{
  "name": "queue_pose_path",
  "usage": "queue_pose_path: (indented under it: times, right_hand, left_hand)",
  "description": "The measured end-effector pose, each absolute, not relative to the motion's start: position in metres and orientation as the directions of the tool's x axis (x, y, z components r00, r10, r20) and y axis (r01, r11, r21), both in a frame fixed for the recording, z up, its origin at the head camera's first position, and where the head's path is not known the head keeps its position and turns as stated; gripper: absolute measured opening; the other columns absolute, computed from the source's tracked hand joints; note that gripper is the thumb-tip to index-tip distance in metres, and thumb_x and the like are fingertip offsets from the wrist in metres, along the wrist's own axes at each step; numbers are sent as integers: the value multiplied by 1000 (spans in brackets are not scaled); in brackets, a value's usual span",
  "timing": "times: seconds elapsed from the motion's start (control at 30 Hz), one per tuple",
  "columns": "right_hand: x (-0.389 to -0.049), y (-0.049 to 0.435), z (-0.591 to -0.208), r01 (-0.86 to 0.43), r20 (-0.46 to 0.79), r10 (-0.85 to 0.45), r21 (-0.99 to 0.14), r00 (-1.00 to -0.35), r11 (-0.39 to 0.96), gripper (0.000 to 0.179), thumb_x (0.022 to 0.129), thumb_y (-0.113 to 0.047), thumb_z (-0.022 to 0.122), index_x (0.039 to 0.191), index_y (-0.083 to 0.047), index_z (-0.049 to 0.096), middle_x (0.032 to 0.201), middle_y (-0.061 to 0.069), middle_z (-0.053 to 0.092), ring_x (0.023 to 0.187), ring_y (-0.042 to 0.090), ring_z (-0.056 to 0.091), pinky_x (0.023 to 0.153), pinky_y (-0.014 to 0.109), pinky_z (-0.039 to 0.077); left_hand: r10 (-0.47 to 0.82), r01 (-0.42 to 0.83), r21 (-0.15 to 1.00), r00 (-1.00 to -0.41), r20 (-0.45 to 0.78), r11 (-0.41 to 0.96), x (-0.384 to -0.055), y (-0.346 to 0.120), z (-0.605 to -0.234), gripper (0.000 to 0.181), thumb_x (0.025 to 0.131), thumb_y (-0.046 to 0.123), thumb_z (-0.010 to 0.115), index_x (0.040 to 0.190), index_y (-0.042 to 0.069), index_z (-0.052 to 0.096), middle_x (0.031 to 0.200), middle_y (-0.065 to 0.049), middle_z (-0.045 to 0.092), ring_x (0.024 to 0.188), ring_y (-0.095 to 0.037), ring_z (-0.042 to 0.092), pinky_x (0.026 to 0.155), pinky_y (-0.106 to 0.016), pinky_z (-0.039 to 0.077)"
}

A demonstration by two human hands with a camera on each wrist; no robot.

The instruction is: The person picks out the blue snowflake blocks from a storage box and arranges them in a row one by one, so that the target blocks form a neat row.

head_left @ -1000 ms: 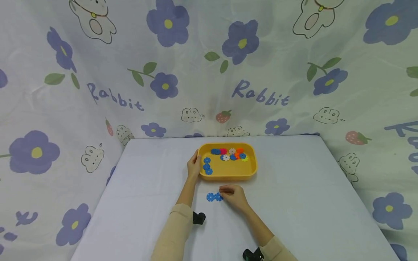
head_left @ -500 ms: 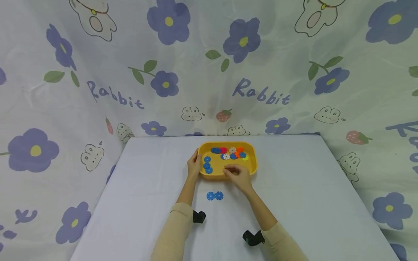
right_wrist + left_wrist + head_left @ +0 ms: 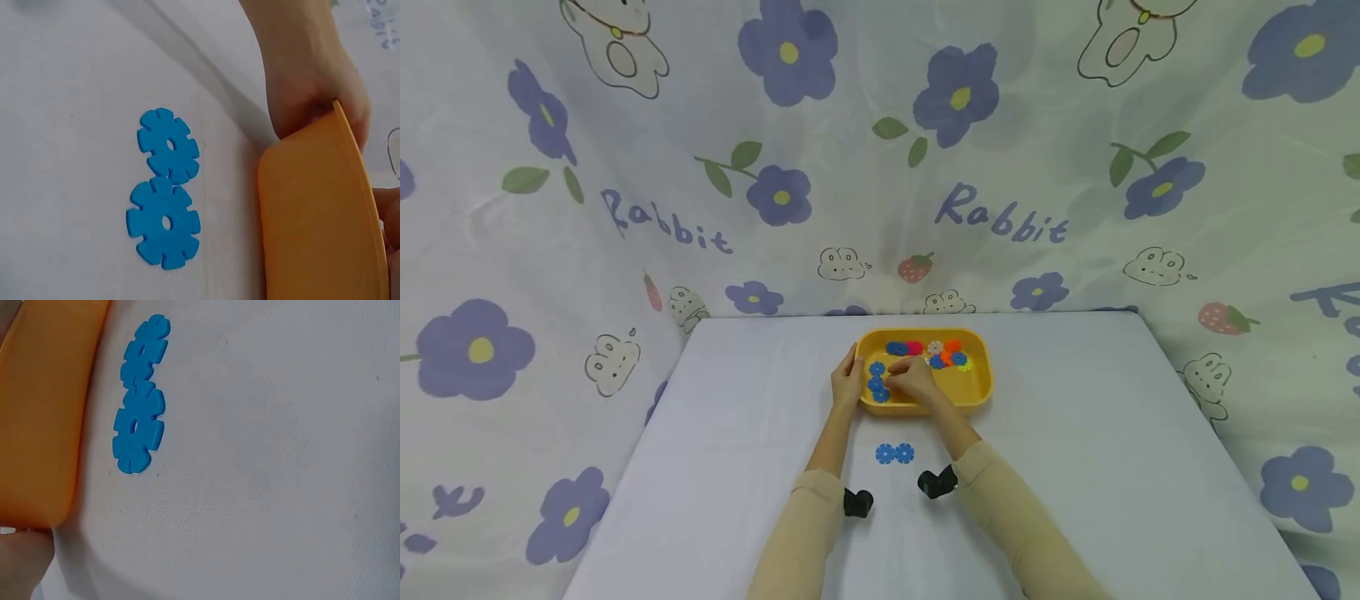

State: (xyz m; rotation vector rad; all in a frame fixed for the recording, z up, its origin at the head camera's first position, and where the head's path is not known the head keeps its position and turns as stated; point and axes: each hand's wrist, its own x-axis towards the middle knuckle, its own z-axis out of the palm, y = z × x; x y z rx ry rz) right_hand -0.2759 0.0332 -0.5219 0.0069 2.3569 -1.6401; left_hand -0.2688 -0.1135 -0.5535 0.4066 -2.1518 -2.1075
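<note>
My left hand [image 3: 847, 385] grips the left end of a yellow plastic tray [image 3: 958, 398], and the right wrist view shows that hand [image 3: 315, 94] at the tray's corner. Inside the tray, my right hand [image 3: 914, 380] reaches to the left, its thumb and index finger apart, right beside several blue notched snowflake discs [image 3: 877, 382]. Only part of the right hand shows past the tray wall in its own wrist view. In front of the tray, two blue snowflake discs [image 3: 164, 187] lie flat on the table, joined edge to edge.
More snowflake discs [image 3: 951, 355] in orange, white, blue, pink and yellow lie along the tray's far side, partly behind the right hand. A white cloth covers the table [image 3: 1075, 433]. A flower-and-rabbit printed curtain [image 3: 865, 192] hangs behind and at both sides.
My right hand has moved from the joined blue discs on the table up into the tray, then left to the blue discs there. The left hand stays on the tray.
</note>
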Motion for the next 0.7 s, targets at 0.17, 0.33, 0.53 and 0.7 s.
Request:
queue_pose_path:
  times: [0.17, 0.33, 0.53, 0.7]
  right_hand:
    - [-282, 24, -527, 244, -301, -113, -901, -947, 359, 31, 73, -6, 76, 101, 5, 70, 99, 16, 68, 88, 23, 62, 79, 30, 55]
    - [-287, 22, -531, 333, -376, -162, -911, -912, 243, 30, 76, 2, 73, 104, 10, 68, 95, 20, 70, 80, 22, 67, 76, 33, 58]
    - [-292, 20, -534, 409, -442, -264, -896, -857, 170, 32, 79, 7, 68, 111, 10, 65, 90, 17, 71, 71, 18, 69, 74, 34, 58]
    - [-294, 16, -535, 388, -443, -371, -896, -816, 216, 32, 83, 4, 66, 115, 7, 64, 99, 19, 70, 83, 21, 69, 80, 34, 57]
  left_hand:
    - [-262, -114, 993, -959, -107, 10, -268, -114, -555, 43, 99, 18, 46, 142, 11, 43, 147, -7, 40, 138, -24, 31, 113, -37, 28]
    - [-265, -100, 995, -960, -91, 22, -268, -113, -556, 43, 99, 17, 47, 141, 9, 44, 145, -8, 41, 137, -25, 32, 113, -36, 28]
    - [-261, -81, 997, -963, -75, 13, -267, -113, -554, 43, 99, 18, 48, 141, 9, 44, 145, -9, 41, 137, -25, 33, 113, -36, 29]
    - [-249, -78, 997, -966, -68, 29, -267, -114, -553, 44, 99, 18, 47, 141, 8, 43, 146, -9, 40, 137, -26, 33, 113, -37, 28]
